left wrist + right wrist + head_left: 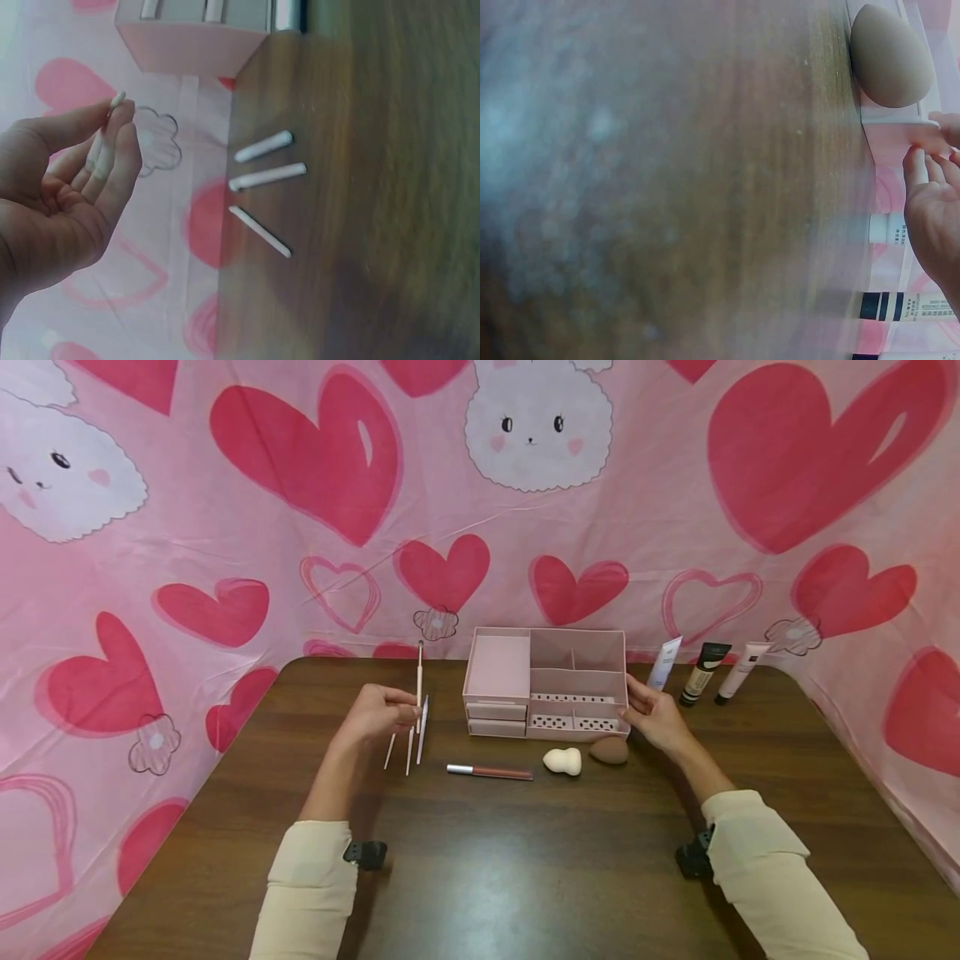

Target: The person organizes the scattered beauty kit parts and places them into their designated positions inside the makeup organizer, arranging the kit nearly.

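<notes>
Head view shows a pink organizer (498, 665) near the back of a wooden table (487, 868). Its left part has two closed drawers (497, 719), their contents hidden; the right part is divided into open compartments (551, 649), with dotted panels (598, 724) showing at the front. The left hand (377, 713) pinches a slender pale stick (420, 672) with a dark tip between thumb and fingertips, roughly upright, left of the organizer; three thin sticks (409, 752) lie beneath on the wood. The right hand (658, 720) rests against the organizer's right side, fingers extended and loosely spread. Outside the compartments, a silver-capped reddish tube (491, 772), a cream sponge (563, 762) and a brown sponge (609, 750) lie in front; three squeeze tubes (701, 675) stand cap-down to the right.
</notes>
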`<act>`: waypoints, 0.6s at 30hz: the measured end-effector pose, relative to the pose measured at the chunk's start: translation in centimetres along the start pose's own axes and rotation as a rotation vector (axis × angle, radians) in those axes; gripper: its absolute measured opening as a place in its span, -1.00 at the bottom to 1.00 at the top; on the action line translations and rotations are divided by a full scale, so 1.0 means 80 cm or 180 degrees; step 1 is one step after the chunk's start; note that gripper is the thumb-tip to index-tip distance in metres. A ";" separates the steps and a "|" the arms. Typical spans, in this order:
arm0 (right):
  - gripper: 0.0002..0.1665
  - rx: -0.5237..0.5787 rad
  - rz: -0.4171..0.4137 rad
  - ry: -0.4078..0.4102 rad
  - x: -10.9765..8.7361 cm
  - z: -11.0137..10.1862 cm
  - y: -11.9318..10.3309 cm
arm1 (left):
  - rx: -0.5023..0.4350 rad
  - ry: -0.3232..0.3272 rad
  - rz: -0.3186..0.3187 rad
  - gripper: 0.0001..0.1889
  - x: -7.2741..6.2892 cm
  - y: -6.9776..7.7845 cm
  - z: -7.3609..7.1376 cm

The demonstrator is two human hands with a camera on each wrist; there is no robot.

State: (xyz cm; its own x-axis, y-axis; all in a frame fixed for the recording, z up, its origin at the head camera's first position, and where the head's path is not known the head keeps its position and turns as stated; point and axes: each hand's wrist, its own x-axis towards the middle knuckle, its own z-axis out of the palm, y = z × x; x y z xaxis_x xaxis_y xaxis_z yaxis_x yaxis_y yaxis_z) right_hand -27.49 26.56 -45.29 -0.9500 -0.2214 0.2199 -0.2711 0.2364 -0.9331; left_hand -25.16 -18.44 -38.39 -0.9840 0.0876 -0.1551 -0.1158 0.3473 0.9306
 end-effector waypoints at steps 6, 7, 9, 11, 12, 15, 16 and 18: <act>-0.21 0.0012 -0.0006 0.0016 -0.001 -0.001 0.002 | -0.0152 -0.0092 0.0073 -0.61 0.001 0.018 0.013; -0.21 0.0008 -0.0008 0.0024 -0.001 -0.001 0.002 | -0.0164 -0.0115 0.0076 -0.60 0.001 0.021 0.015; -0.21 0.0003 -0.0003 0.0034 -0.001 -0.001 0.001 | -0.0223 -0.0161 0.0082 -0.58 0.001 0.027 0.019; -0.21 0.0003 0.0004 0.0037 -0.001 -0.001 0.000 | -0.0267 -0.0195 0.0096 -0.57 0.002 0.032 0.023; -0.21 0.0010 0.0009 0.0036 -0.001 0.000 0.000 | -0.0276 -0.0202 0.0107 -0.56 0.002 0.034 0.025; -0.21 0.0028 0.0032 0.0023 -0.001 0.001 -0.002 | -0.0299 -0.0223 0.0146 -0.56 0.002 0.041 0.031; -0.21 0.0032 0.0048 0.0025 -0.001 0.001 -0.002 | -0.0307 -0.0220 0.0151 -0.56 0.003 0.043 0.033; -0.20 0.0034 0.0066 0.0023 -0.001 0.001 -0.003 | -0.0333 -0.0231 0.0169 -0.55 0.004 0.045 0.036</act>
State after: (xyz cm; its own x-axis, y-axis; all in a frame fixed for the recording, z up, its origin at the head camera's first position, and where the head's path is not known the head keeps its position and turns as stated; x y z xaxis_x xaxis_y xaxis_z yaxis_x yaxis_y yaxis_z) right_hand -27.35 26.47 -45.14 -0.9566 -0.2096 0.2026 -0.2497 0.2309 -0.9404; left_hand -25.50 -14.49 -35.99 -0.9772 0.1720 -0.1247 -0.0809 0.2414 0.9671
